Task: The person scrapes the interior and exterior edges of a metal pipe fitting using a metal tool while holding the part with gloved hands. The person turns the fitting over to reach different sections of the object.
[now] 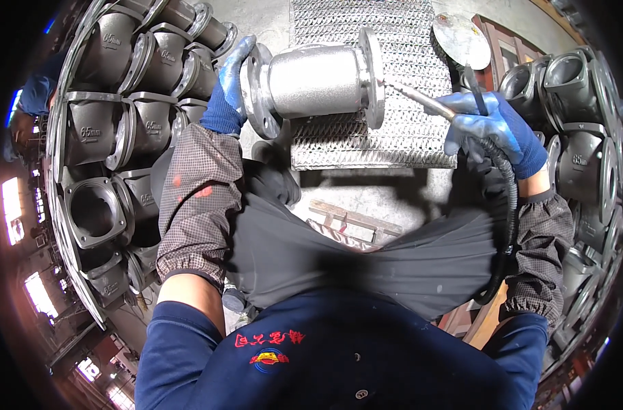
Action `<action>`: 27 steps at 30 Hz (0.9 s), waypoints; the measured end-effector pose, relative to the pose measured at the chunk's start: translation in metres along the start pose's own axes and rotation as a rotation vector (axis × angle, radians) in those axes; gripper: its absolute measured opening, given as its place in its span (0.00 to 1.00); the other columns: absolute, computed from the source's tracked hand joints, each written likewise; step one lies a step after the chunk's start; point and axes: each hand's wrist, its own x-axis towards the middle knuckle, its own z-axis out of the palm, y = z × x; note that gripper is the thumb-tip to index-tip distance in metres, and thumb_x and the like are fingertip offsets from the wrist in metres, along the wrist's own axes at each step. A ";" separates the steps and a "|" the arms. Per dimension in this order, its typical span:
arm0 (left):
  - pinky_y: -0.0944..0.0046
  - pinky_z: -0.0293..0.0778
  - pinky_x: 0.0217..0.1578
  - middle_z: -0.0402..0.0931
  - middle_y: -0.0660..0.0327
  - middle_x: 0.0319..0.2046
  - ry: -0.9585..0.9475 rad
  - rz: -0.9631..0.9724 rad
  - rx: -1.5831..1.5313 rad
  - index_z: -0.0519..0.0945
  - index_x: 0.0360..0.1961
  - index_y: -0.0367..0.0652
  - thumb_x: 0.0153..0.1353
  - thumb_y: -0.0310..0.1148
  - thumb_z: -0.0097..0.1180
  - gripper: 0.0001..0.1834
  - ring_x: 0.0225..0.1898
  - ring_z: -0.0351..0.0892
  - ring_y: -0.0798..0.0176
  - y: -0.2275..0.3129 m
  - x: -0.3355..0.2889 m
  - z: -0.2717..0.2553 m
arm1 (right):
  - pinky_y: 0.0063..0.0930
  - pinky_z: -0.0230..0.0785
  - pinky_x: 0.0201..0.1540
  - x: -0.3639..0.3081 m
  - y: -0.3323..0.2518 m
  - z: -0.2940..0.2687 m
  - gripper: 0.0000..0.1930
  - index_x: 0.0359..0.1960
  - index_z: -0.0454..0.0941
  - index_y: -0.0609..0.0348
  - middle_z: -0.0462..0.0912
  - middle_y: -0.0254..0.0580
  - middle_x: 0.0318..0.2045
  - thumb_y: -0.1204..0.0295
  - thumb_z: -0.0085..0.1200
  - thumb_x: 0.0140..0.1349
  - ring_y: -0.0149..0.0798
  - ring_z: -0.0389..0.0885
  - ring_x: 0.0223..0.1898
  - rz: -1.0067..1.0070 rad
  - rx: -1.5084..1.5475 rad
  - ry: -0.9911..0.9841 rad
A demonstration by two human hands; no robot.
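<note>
Pipe fitting (315, 82) lies over the grate (400, 147), its left flange (260, 92) overhanging leftward, apparently leaving grip clearance. Fingers of the left hand (231, 96) clamp that flange, likely for steadiness; those of the right hand (494, 128) close around the hosed tool (421, 98), presumably guiding its tip at the right flange (373, 78).

I see a pale grey floor (260, 24) around a mesh-topped bench (417, 68), both brightly lit. At far right I make out a reddish-brown frame (508, 33); on my dim left, windows (12, 212) glare white, their details washed out.
</note>
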 end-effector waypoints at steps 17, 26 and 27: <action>0.66 0.76 0.34 0.76 0.59 0.28 0.080 0.042 0.053 0.74 0.31 0.41 0.64 0.41 0.47 0.14 0.28 0.76 0.64 0.002 -0.030 0.050 | 0.15 0.62 0.19 -0.013 -0.045 0.038 0.22 0.55 0.71 0.62 0.81 0.39 0.21 0.71 0.47 0.57 0.21 0.70 0.16 0.093 0.006 0.414; 0.62 0.77 0.44 0.77 0.54 0.35 0.007 0.119 0.016 0.74 0.37 0.41 0.65 0.45 0.45 0.17 0.39 0.80 0.60 -0.015 -0.018 0.025 | 0.14 0.66 0.18 0.027 -0.033 0.184 0.21 0.56 0.66 0.67 0.80 0.39 0.26 0.72 0.48 0.62 0.23 0.77 0.22 0.023 0.665 0.134; 0.62 0.77 0.44 0.77 0.54 0.35 0.012 0.122 0.018 0.74 0.37 0.41 0.65 0.45 0.45 0.17 0.39 0.80 0.60 -0.015 -0.016 0.019 | 0.15 0.65 0.17 0.034 -0.036 0.195 0.20 0.56 0.67 0.67 0.80 0.40 0.25 0.72 0.47 0.63 0.24 0.76 0.20 0.036 0.740 0.135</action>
